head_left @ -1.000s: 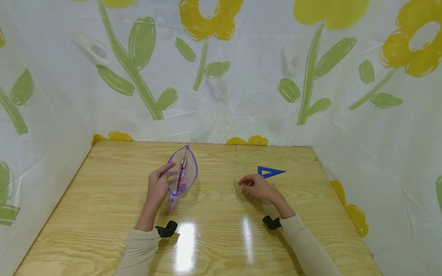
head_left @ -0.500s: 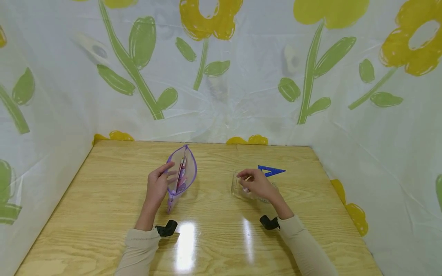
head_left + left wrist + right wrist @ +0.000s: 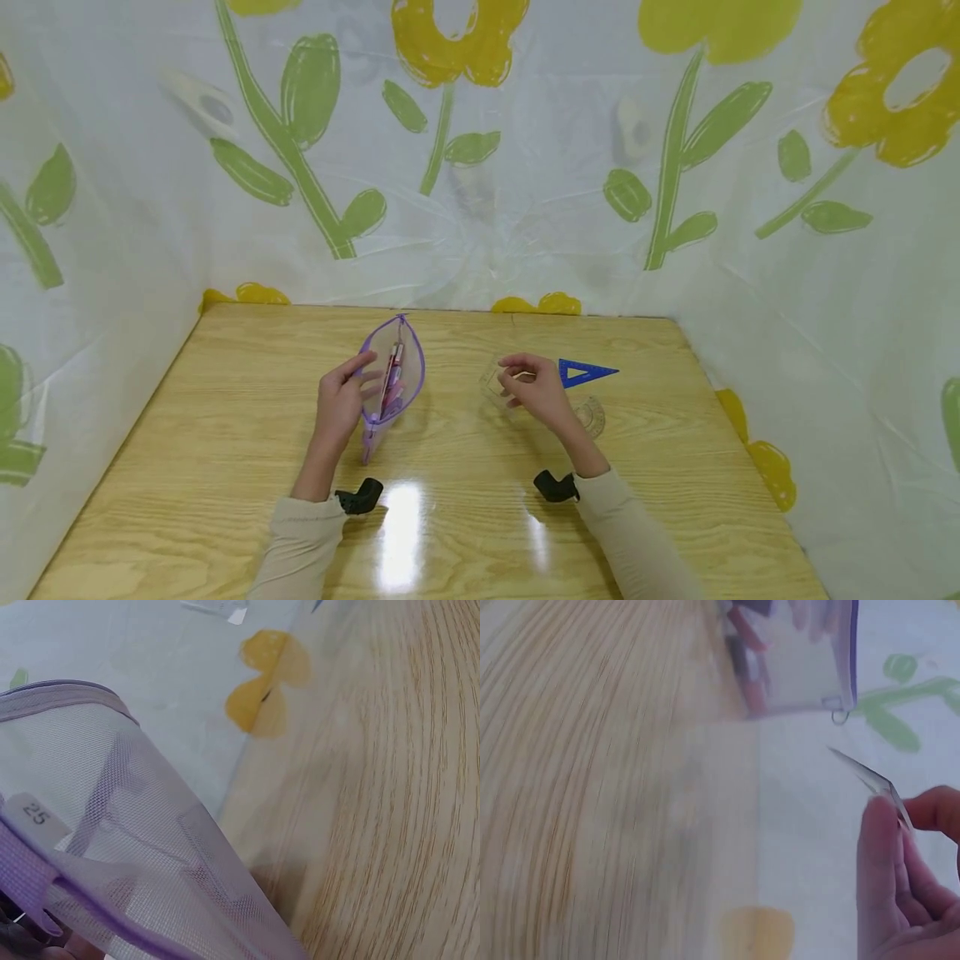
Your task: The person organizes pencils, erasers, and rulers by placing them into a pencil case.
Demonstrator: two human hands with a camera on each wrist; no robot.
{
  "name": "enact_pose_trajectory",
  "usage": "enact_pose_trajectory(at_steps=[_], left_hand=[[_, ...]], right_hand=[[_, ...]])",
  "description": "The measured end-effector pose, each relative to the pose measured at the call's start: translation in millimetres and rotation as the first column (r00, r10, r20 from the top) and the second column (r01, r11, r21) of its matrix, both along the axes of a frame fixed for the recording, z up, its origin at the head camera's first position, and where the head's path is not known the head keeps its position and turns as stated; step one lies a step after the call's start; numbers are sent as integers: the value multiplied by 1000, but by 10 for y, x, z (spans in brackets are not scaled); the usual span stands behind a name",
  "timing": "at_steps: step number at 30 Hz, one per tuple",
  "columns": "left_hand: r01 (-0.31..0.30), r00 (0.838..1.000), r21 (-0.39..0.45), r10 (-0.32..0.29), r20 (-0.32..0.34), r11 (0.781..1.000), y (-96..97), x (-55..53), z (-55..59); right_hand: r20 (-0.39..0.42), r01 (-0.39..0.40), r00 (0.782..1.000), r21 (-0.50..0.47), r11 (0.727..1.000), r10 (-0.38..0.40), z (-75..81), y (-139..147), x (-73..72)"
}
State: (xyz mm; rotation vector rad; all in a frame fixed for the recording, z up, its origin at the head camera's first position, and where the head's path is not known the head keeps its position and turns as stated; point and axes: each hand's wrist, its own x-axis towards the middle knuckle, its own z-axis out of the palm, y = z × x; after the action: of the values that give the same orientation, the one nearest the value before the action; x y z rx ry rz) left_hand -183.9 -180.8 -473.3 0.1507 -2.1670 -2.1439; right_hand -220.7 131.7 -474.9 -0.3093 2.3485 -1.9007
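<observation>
Your left hand (image 3: 341, 406) grips the mesh zip pouch (image 3: 412, 377) by its side, likely so its mouth gapes; your right hand (image 3: 538, 390) pinches a clear plastic drafting tool (image 3: 886, 786) by one edge, between pouch and blue set square (image 3: 602, 372)

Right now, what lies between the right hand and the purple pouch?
In the head view, a clear plastic piece pinched by the right hand, then bare tabletop to the pouch.

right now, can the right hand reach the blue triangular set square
Probably yes: the blue triangular set square lies uncovered beside the right hand. That hand pinches a clear plastic piece, though, and may need to put it down first.
</observation>
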Motion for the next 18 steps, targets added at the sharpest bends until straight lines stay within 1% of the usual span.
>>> enact_pose_trajectory(at_steps=[4, 7, 11, 18], left_hand=[[-7, 1000, -1, 7, 6, 1000, -6, 11, 1], [-4, 1000, 4, 4, 13, 1000, -6, 23, 4], [-2, 1000, 7, 2, 14, 1000, -6, 32, 3], [-2, 1000, 9, 2, 6, 1000, 8, 30, 2]], right_hand=[[-28, 39, 999, -66, 997, -41, 20, -156, 20], [-50, 55, 997, -120, 991, -61, 42, -280, 24], [-71, 57, 995, -178, 982, -70, 103, -445, 17], [-78, 62, 994, -239, 969, -82, 202, -689, -15]])
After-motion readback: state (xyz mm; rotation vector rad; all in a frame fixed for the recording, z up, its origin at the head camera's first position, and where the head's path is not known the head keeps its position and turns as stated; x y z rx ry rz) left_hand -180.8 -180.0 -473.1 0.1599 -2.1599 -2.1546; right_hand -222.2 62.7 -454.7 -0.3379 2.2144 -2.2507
